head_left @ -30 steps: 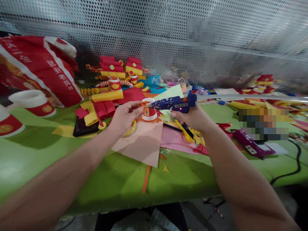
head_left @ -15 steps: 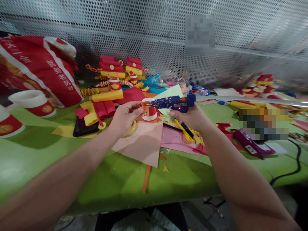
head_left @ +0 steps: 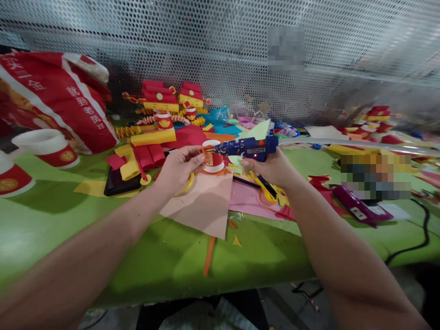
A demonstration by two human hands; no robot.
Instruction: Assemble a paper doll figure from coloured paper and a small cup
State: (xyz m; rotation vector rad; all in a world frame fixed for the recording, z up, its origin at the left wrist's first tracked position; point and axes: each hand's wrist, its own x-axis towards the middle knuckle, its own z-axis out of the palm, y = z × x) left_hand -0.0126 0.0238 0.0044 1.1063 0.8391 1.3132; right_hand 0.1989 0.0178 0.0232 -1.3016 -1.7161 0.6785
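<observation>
My right hand (head_left: 271,166) is wrapped round the handle of a blue hot glue gun (head_left: 245,147), whose small red light is lit. The nozzle points left and meets a small piece of orange paper (head_left: 207,149). My left hand (head_left: 179,166) pinches that orange paper between thumb and fingertips. Just behind it stands a red and white paper cup (head_left: 216,161), partly hidden by the fingers and the gun. Below the hands lies a pale pink paper sheet (head_left: 202,206). Yellow-handled scissors (head_left: 268,191) lie under my right hand.
Two red and yellow paper figures (head_left: 161,103) stand at the back. To the left are a red bag (head_left: 82,105), a white and red paper cup (head_left: 51,149) and a black phone (head_left: 120,181). A purple device (head_left: 360,206) with a black cord (head_left: 426,220) lies right.
The glue gun has shifted very slightly left, its nozzle staying at the orange paper. My left hand keeps its pinch almost unmoved.
</observation>
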